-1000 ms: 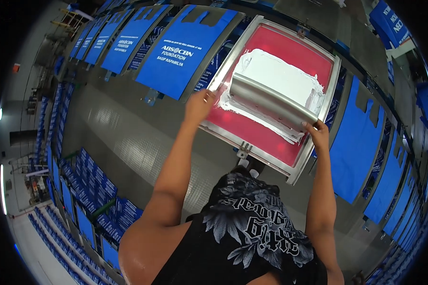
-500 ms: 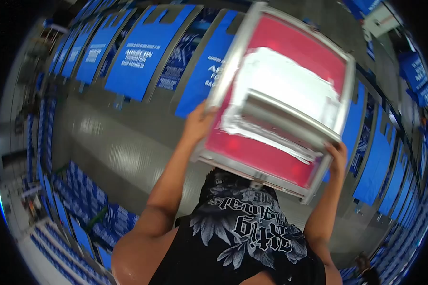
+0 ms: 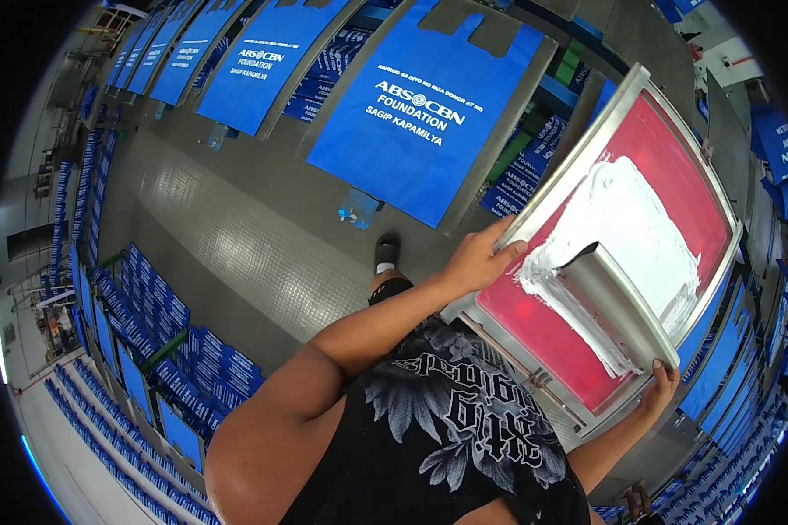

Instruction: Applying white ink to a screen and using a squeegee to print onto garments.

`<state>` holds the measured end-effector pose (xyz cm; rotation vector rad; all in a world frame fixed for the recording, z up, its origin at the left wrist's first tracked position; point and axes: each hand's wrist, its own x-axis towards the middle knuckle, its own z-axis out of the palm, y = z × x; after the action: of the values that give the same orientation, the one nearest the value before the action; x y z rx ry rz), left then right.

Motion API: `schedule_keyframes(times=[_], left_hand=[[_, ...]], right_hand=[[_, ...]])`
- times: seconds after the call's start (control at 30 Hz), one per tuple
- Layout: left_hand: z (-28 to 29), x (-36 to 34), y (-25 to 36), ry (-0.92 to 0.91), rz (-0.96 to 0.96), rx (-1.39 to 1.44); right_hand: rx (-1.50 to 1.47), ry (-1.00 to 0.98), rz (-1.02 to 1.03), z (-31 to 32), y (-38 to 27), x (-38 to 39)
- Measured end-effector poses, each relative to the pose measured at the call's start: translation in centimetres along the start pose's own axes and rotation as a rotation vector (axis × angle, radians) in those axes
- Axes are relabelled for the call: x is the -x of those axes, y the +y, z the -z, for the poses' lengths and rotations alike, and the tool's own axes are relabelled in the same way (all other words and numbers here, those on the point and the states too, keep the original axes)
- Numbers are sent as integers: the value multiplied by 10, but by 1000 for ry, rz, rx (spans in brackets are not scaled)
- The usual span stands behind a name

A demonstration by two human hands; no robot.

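Observation:
My left hand point(image 3: 486, 261) grips the left side of a metal-framed printing screen point(image 3: 722, 206), thumb over the rim. The screen has red mesh with a broad patch of white ink point(image 3: 639, 227) and is held tilted at my right front. A metal squeegee point(image 3: 626, 311) lies across its lower part in the ink. My right hand point(image 3: 657, 389) holds the screen's lower right side at the squeegee's end, fingers wrapped round the edge. To the left of the screen, a blue bag point(image 3: 350, 149) with white print lies flat on a grey board point(image 3: 464, 210).
Rows of blue bags point(image 3: 245, 79) on boards continue left and right. More bags stand in racks point(image 3: 158, 306) at lower left. My shoe point(image 3: 387, 251) is on the grey textured floor point(image 3: 201, 227). Part of another person point(image 3: 641, 506) shows at lower right.
The screen, with squeegee and both my hands on it, has been lifted and has moved rightward, becoming more tilted. The printed bag to its left is now fully in sight.

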<state>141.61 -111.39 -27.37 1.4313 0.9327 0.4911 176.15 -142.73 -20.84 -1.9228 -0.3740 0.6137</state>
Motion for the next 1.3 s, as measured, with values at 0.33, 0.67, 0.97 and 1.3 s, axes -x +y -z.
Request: schedule_keyframes(times=[0.33, 0.67, 0.97, 1.3], left_hand=[[135, 95, 65, 255, -44, 41], [457, 143, 47, 572, -118, -21], [576, 69, 42, 506, 31, -76], [637, -21, 25, 362, 31, -101]], right_hand=[[35, -121, 170, -90, -143, 65], [-113, -558, 171, -438, -252, 140], [-133, -536, 120, -563, -255, 126], [-132, -424, 73, -617, -277, 116]])
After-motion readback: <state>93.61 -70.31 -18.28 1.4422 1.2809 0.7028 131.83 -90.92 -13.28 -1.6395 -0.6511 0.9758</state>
